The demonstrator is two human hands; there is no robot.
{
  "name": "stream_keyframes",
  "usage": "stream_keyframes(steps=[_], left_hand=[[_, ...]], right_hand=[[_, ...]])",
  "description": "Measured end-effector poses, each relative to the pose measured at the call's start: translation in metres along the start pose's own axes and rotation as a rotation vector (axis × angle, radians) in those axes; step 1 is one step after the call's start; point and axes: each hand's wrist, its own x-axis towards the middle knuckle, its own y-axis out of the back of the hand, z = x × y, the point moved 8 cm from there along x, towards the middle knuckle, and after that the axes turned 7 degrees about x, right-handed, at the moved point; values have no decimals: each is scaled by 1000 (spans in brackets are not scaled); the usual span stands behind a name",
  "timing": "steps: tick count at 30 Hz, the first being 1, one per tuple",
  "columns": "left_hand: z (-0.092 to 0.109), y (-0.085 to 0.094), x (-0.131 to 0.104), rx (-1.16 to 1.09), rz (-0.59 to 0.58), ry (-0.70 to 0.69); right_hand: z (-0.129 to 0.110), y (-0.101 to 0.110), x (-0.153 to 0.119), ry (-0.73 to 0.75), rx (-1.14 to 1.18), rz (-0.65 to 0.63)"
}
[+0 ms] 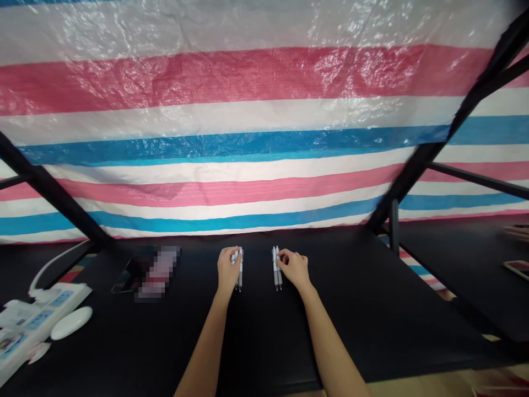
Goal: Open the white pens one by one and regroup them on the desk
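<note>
On the black table, two white and grey pens lie side by side, pointing away from me. My right hand reaches them from the right, its fingers curled against their upper part. Another pair of similar pens lies to the left, partly covered by my left hand. The thumb and fingers of that hand are bent around the upper part of these pens. A strip of bare table separates the two pairs.
A white power strip and a white oval object are at the left. Behind them, a dark phone-like item lies beside a blurred object. Black frame bars flank a striped sheet. At far right is another phone.
</note>
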Motion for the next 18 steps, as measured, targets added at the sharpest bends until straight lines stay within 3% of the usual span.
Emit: stream_keyframes(steps=[6, 13, 18], left_hand=[[-3, 3, 2, -175, -2, 153], [19, -5, -5, -179, -81, 78], [25, -7, -5, -189, -108, 41]], right_hand=[[-2, -2, -1, 40, -67, -16], [-6, 5, -2, 48, -121, 38], [-1, 17, -1, 55, 37, 167]])
